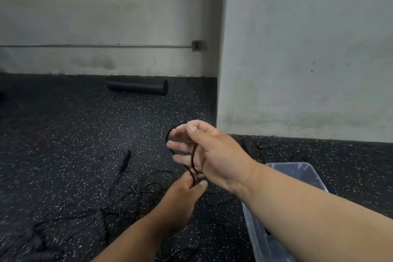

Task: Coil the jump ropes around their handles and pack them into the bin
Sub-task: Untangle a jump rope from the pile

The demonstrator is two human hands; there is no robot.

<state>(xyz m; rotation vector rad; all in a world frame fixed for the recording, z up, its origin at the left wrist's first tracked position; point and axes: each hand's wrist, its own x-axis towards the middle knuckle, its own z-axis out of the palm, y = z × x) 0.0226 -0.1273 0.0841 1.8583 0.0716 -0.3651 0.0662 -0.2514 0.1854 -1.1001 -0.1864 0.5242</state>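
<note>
head view: the right hand (210, 151) is raised near the middle of the frame, fingers spread and loosely bent, with a black rope loop (192, 155) draped over and around them. at about 6 o'clock from it the left hand (187, 191) pinches the same cord between fingertips and thumb, and two strands run taut between the hands. whether a handle sits inside either hand cannot be told.

on the speckled floor (63, 134), at 8 o'clock from the hands, more thin rope lies in a loose tangle (131, 183), with a handle (125, 160) at its upper edge and another blurred one (102, 219) lower down. the clear bin (306, 173) stands at 4 o'clock, partly behind the right forearm. a black foam roller (138, 87) lies at 11 o'clock by the wall.

likely trouble: spread fingers give the loop little hold, so slack from the left-hand pinch could let it slide off. pulling on could also drag the tangle into a knot.
</note>
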